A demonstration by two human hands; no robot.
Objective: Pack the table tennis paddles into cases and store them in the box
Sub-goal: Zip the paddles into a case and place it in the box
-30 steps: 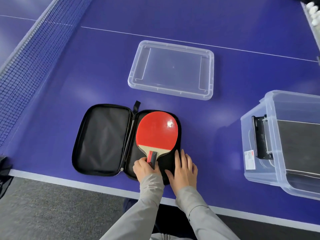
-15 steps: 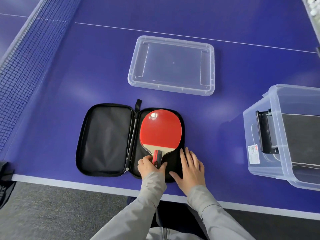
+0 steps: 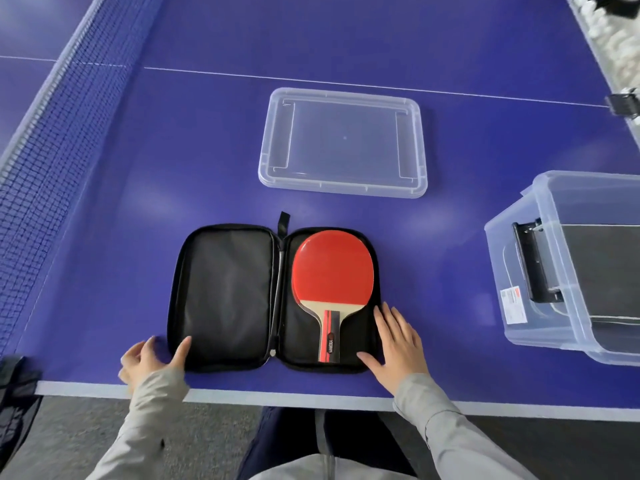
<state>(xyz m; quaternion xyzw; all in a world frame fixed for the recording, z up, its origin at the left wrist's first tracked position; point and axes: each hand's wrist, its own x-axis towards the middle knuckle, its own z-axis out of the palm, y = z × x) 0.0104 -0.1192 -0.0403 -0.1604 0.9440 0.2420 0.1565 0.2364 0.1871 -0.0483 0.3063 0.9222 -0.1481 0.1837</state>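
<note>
A black zip case (image 3: 225,296) lies opened flat near the front edge of the blue table. A red paddle (image 3: 332,268) rests in its right half, handle toward me. My left hand (image 3: 149,358) is at the case's lower left corner, thumb on the inner lining, fingers at the outer edge. My right hand (image 3: 398,341) lies flat with straight fingers against the case's lower right corner. A clear plastic box (image 3: 519,323) at the right holds a dark case.
The box's clear lid (image 3: 343,143) lies upside down behind the case. The net (image 3: 52,140) runs along the left. White balls (image 3: 609,26) sit in a tray at the far right. A dark bag (image 3: 14,410) hangs below the table's left corner.
My left hand let go of the paddle handle and moved left to the case's lower left corner. The paddle now lies flat in the case. My right hand shifted slightly right.
</note>
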